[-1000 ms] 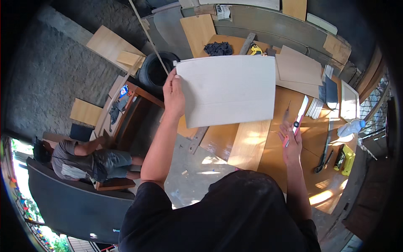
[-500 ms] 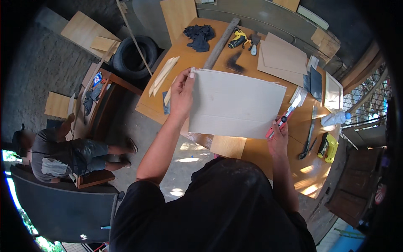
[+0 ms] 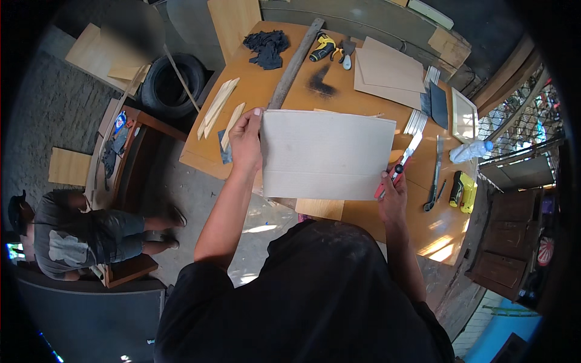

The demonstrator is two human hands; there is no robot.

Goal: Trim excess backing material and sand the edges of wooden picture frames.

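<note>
A pale grey cardboard sheet (image 3: 327, 153) is held level over the front of the orange-brown table (image 3: 189, 154). My left hand (image 3: 246, 142) is closed on its top-left corner, thumb at the edge. My right hand (image 3: 393, 199) is closed on a red-handled cutter (image 3: 398, 170) with a long silver blade pointing up, and touches the sheet's lower right edge. On the table lie wood strips (image 3: 218, 107), a long grey bar (image 3: 293, 66), thin white strips (image 3: 416, 123), a long metal tool (image 3: 434, 181) and a yellow-black tool (image 3: 463, 192).
Behind lie a black cloth (image 3: 265, 48), a drill (image 3: 321, 48), cardboard pieces (image 3: 390, 75) and a framed panel (image 3: 464, 118). A plastic bottle (image 3: 465, 152) stands at right. A co-worker (image 3: 72, 236) bends over a wooden piece of furniture at left, near a tyre (image 3: 172, 81).
The sheet moved down toward my body, uncovering the table's back. My right hand has come to the sheet's edge with the cutter. The co-worker has moved slightly.
</note>
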